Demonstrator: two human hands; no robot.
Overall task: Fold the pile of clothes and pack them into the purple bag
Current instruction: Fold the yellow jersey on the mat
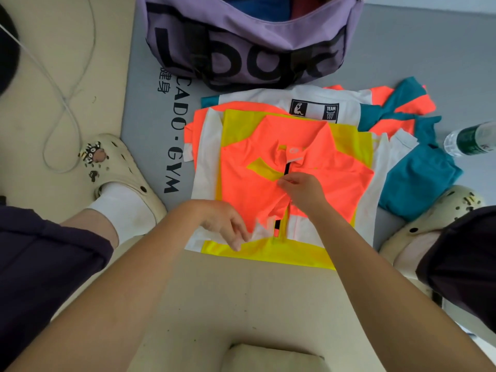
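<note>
Right hand (300,190) pinches orange shirt (247,189) placket (atop pile); left hand (225,226) loose, probably touching hem.

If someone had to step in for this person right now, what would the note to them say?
Left hand: open, fingers on the near hem of the top shirt.
Right hand: pinching the shirt's front near the zip.
The shirt lies flat on the pile, on the mat in front of the purple bag.
Done: bag open, something blue and red already inside.
Left: fold this shirt and the others, then pack them all.
</note>
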